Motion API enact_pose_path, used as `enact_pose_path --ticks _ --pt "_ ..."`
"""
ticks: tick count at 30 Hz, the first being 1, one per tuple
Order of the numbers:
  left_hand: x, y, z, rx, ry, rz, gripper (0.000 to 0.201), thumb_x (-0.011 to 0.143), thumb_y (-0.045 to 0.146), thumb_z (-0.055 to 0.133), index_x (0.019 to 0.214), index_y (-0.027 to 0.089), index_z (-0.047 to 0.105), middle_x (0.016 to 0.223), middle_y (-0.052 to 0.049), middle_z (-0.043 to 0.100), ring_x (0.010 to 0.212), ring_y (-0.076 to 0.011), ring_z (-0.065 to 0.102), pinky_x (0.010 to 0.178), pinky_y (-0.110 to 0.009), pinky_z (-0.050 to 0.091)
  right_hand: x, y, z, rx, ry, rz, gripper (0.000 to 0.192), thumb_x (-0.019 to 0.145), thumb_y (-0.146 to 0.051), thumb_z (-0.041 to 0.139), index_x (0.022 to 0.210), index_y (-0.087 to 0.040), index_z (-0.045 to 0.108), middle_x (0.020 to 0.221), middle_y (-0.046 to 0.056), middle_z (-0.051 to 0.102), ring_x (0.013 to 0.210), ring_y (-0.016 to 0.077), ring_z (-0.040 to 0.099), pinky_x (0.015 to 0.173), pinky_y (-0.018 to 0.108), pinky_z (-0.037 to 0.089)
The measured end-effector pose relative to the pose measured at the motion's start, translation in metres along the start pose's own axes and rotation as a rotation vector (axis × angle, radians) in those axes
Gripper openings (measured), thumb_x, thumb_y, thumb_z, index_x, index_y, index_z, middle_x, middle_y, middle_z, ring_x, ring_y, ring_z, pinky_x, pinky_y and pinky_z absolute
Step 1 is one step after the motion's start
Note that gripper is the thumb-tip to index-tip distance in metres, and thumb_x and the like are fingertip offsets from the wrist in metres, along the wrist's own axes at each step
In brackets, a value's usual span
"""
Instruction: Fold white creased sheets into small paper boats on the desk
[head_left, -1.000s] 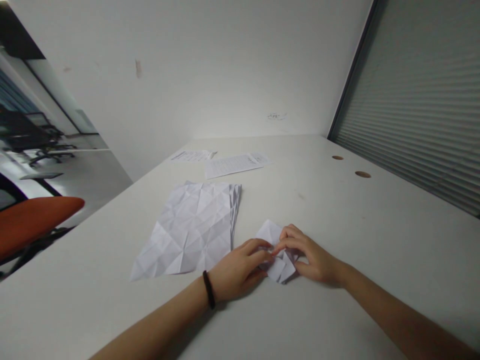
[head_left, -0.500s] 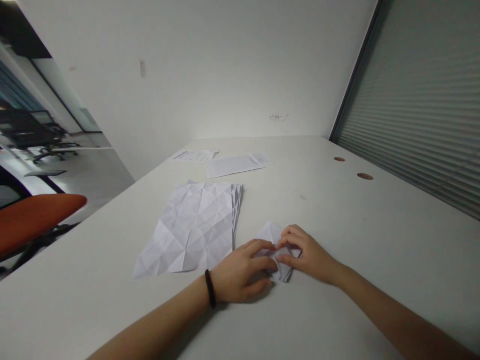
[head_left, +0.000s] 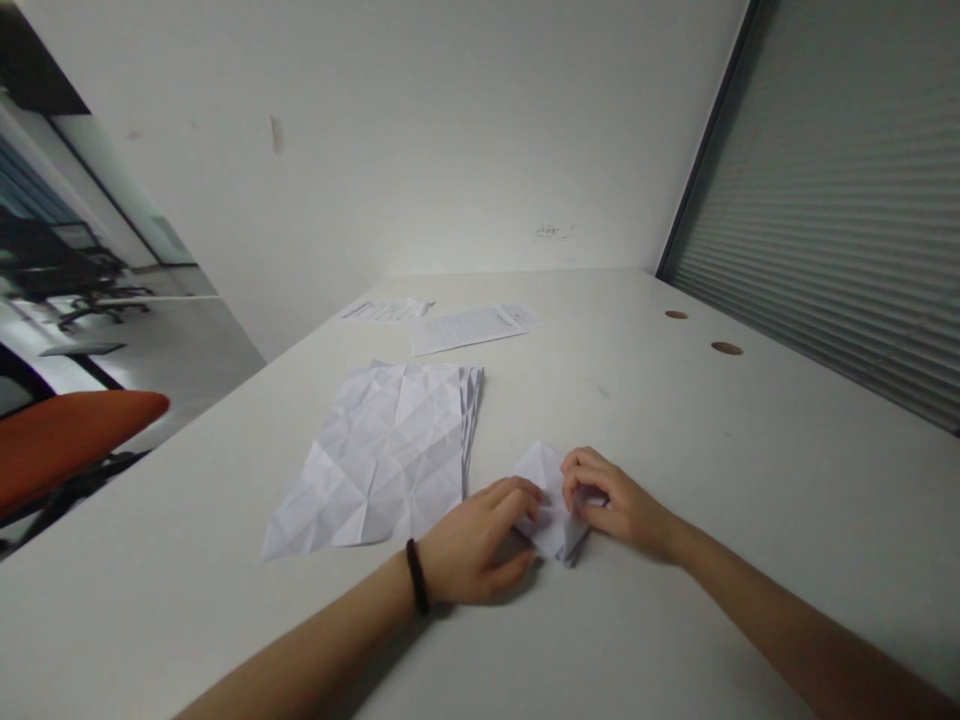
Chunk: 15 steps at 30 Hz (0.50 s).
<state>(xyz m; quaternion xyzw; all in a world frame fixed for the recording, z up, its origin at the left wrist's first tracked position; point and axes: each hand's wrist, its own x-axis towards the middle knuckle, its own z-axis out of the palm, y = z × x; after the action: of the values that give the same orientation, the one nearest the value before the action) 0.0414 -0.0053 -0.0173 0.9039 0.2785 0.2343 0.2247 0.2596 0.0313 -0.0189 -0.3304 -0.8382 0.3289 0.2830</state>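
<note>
A small folded white paper piece point(head_left: 550, 500) lies on the white table point(head_left: 675, 470), between my two hands. My left hand point(head_left: 480, 545), with a black band on the wrist, presses its fingertips on the paper's left part. My right hand point(head_left: 616, 505) pinches the paper's right edge with curled fingers. Part of the folded piece is hidden under both hands.
A stack of creased white sheets point(head_left: 382, 455) lies left of my hands. Two printed sheets point(head_left: 469, 327) rest farther back near the wall. Two round cable holes point(head_left: 725, 348) sit at the right by the blinds. An orange chair point(head_left: 67, 440) stands off the table's left edge.
My right hand's fingers have curled in and shifted slightly right along the folded paper's edge. My left hand has stayed in place on the paper.
</note>
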Motion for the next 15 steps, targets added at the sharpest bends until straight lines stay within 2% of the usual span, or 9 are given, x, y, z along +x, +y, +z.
enact_pose_path --ticks 4,7,15 --pt "0.000 0.000 -0.004 0.036 -0.097 0.053 0.028 0.074 0.020 0.054 0.102 0.019 0.054 0.119 -0.010 0.044 0.107 -0.0225 0.045 0.094 -0.035 0.039 0.001 0.004 -0.003 0.126 -0.030 -0.017 0.017 0.058 -0.002 0.043 0.061 -0.019 0.048 0.083 0.004 0.051 0.086 0.0191 0.048 0.077 0.033 0.039" --pt "0.000 0.000 -0.006 0.060 -0.110 0.078 0.032 0.074 0.020 0.055 0.106 0.020 0.055 0.120 -0.010 0.045 0.109 -0.0228 0.045 0.098 -0.037 0.035 0.001 0.005 -0.004 0.146 -0.040 -0.017 0.016 0.059 -0.003 0.044 0.060 -0.019 0.048 0.084 0.004 0.052 0.085 0.0191 0.049 0.077 0.033 0.039" --pt "0.000 -0.001 -0.006 0.097 -0.128 0.117 0.032 0.078 0.021 0.050 0.108 0.021 0.060 0.117 -0.011 0.049 0.105 -0.0228 0.049 0.098 -0.041 0.035 0.000 -0.001 -0.011 0.045 -0.086 -0.123 0.024 0.063 0.001 0.049 0.070 -0.019 0.059 0.088 0.005 0.056 0.095 0.0196 0.049 0.083 0.035 0.040"
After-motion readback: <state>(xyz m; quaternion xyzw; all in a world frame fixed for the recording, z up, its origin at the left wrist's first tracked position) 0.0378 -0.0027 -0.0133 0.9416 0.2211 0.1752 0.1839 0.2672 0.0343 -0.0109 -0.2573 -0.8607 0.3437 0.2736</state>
